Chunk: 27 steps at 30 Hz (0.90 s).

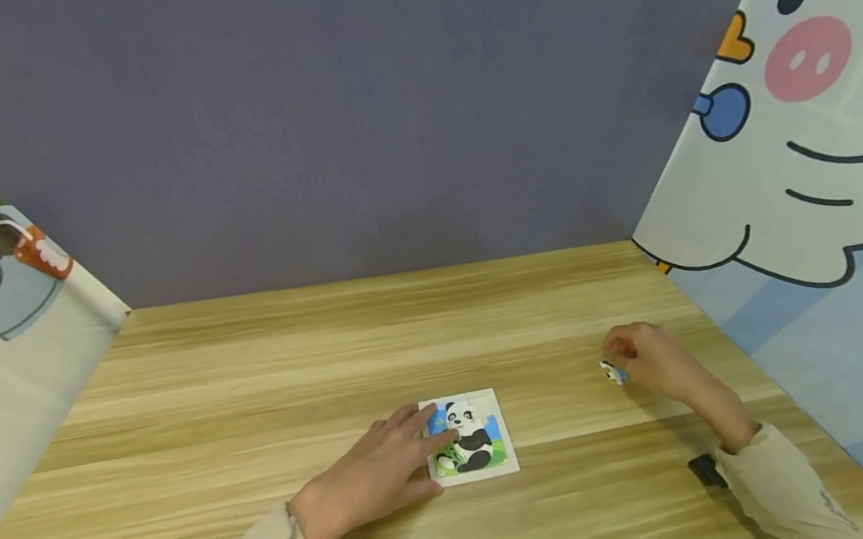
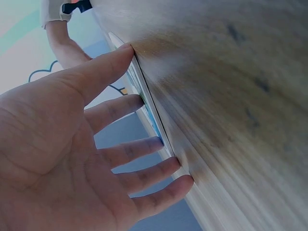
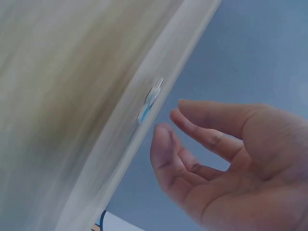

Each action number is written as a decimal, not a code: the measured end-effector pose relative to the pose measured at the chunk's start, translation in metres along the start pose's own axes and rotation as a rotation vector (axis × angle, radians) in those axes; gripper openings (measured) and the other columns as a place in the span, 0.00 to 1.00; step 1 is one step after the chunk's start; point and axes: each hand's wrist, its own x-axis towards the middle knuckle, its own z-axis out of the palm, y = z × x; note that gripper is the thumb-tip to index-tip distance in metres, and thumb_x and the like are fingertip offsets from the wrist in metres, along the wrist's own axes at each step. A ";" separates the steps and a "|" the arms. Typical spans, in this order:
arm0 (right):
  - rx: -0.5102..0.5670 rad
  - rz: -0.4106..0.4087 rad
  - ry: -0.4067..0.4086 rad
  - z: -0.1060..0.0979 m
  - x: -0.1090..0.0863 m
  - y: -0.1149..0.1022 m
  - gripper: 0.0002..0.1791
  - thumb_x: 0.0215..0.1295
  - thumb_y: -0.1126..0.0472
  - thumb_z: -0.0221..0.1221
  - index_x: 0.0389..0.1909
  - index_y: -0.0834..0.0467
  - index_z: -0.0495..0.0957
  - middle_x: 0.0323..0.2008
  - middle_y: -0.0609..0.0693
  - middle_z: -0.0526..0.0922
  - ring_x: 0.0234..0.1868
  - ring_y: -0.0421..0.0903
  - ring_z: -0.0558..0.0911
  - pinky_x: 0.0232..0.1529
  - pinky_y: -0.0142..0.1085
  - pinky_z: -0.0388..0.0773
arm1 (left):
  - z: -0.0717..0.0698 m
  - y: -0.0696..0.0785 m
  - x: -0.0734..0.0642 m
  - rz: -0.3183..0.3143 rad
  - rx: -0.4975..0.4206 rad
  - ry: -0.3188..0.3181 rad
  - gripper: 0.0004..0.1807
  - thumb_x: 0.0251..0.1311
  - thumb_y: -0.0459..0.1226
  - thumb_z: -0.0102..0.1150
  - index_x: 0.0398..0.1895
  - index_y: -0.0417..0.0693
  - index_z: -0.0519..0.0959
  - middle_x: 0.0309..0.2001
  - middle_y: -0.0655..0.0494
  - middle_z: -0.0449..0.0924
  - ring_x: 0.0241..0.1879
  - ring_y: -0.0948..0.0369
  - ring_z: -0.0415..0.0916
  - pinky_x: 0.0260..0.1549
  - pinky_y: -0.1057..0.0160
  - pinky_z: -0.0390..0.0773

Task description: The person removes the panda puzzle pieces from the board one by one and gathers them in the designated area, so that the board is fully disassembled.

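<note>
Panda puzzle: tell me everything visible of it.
The puzzle is thin, flat and roughly square, white-bordered, showing a seated panda on blue and green. A pale patch at upper right looks unfilled. Material unclear. It lies face up on the table; the left hand touches its left side, thumb at the near left corner.

The puzzle board point(image 1: 483, 473) has a white border, and its picture shows a panda point(image 1: 475, 445) in black and white, with blue behind it and green at the bottom. The loose piece point(image 1: 613, 372) carries white, black and blue. The bench point(image 1: 259, 382) is of a pale yellow-brown colour, with long wood-grain streaks, some of them darker. The back wall point(image 1: 354, 125) is plain dark grey, a little violet. The right panel point(image 1: 781, 320) has a white cartoon figure, outlined in black with a pink snout, on light blue. The sleeves point(image 1: 781, 487) are plain beige.
</note>
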 end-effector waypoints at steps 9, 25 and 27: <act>-0.015 -0.045 0.011 -0.002 0.002 -0.020 0.07 0.61 0.71 0.65 0.40 0.64 0.84 0.33 0.54 0.85 0.35 0.51 0.84 0.36 0.47 0.82 | 0.001 0.000 0.001 -0.005 0.006 -0.009 0.33 0.63 0.53 0.63 0.71 0.58 0.71 0.72 0.40 0.63 0.69 0.41 0.63 0.54 0.41 0.76; -0.027 -0.109 -0.031 0.009 0.009 -0.060 0.07 0.63 0.69 0.64 0.42 0.65 0.83 0.34 0.53 0.86 0.35 0.49 0.85 0.35 0.41 0.83 | 0.001 0.003 0.001 -0.026 -0.018 -0.009 0.32 0.63 0.51 0.64 0.70 0.58 0.72 0.72 0.39 0.63 0.69 0.41 0.62 0.55 0.39 0.74; -0.031 -0.120 -0.033 0.010 0.010 -0.066 0.07 0.63 0.69 0.64 0.42 0.65 0.83 0.34 0.53 0.86 0.35 0.48 0.85 0.35 0.41 0.83 | 0.001 0.003 0.001 -0.024 -0.014 -0.009 0.32 0.63 0.51 0.64 0.70 0.58 0.72 0.72 0.39 0.63 0.69 0.41 0.63 0.55 0.39 0.75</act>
